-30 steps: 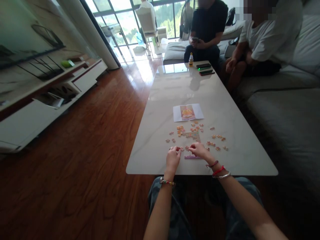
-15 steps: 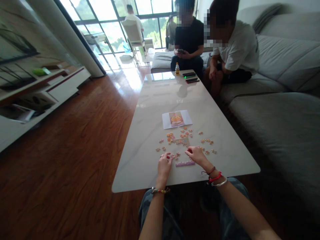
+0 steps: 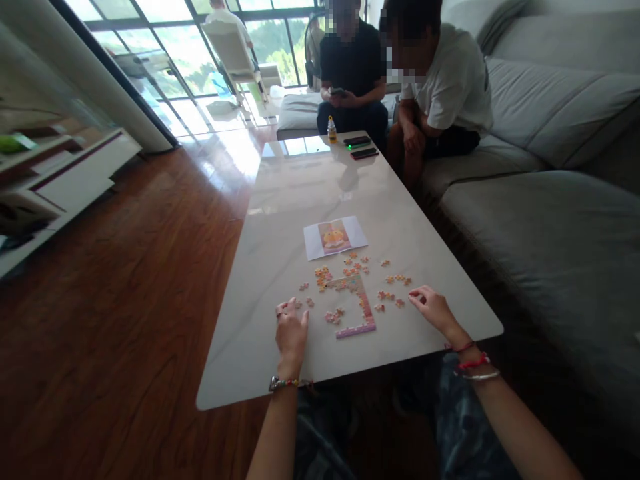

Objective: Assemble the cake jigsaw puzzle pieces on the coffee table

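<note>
On the table a partly joined jigsaw puzzle (image 3: 367, 308) shows a top strip, a right side and a purple bottom strip (image 3: 356, 331). My left hand (image 3: 291, 330) rests to its left, fingers apart and bent, fingertips beside loose puzzle pieces (image 3: 309, 302). Over on the right, my right hand (image 3: 434, 311) has thumb and fingers pinched together, just beyond another loose piece (image 3: 399, 303). Whatever may be in that pinch is too small to make out. A small cluster of pieces (image 3: 334, 316) lies inside the frame of the puzzle.
Beyond the pieces lies a creased paper sheet (image 3: 311, 241) with a printed picture. A small yellow-capped bottle (image 3: 332, 131) and dark phones (image 3: 364, 153) are at the table's far end. Two people sit on the grey sofa (image 3: 530, 220); another sits by the windows.
My right hand has moved right, away from the puzzle, uncovering its right side. My left hand has left the inner cluster and shifted left. The view has swung to the right.
</note>
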### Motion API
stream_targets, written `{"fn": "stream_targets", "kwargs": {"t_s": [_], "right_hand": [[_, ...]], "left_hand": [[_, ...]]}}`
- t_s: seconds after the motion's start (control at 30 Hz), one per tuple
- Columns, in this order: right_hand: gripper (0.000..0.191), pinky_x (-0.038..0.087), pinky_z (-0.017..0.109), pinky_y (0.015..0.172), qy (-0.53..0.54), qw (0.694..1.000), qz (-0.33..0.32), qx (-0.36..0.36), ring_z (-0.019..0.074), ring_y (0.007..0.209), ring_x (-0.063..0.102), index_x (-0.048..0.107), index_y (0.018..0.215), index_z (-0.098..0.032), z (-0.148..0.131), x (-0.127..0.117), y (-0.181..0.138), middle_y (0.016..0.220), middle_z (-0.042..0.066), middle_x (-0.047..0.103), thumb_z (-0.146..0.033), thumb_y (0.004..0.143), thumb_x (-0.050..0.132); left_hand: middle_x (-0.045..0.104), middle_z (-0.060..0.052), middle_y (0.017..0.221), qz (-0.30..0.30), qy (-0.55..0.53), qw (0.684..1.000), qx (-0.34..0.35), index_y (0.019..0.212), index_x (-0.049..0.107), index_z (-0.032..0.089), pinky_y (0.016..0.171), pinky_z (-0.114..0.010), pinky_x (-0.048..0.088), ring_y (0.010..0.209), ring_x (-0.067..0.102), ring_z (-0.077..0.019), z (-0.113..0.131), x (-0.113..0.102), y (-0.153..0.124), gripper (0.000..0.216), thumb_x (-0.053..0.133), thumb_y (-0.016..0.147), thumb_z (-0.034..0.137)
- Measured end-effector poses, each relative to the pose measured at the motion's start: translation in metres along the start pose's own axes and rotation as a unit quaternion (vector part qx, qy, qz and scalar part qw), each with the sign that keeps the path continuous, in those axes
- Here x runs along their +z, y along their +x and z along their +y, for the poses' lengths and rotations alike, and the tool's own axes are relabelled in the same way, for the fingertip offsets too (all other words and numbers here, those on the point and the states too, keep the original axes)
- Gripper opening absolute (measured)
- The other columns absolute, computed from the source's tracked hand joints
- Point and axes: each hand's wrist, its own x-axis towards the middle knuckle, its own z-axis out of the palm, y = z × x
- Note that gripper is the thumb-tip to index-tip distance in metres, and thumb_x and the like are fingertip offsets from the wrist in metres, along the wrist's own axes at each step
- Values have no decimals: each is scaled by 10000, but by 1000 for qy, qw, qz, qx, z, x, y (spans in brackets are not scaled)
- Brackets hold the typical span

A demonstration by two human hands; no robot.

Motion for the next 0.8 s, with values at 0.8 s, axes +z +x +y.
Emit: {"fn": "stream_targets", "kwargs": {"t_s": [0.8], "right_hand": [[434, 388, 391, 867, -104, 986, 0, -131, 246, 1034, 451, 504, 1127, -208, 13, 25, 0, 1145, 101, 480, -309, 710, 573]], "left_hand": [[488, -82, 970, -52, -108, 991, 50, 1083, 516, 145, 827, -330, 439, 821, 544, -166, 9, 22, 39, 376, 564, 718, 218]]}}
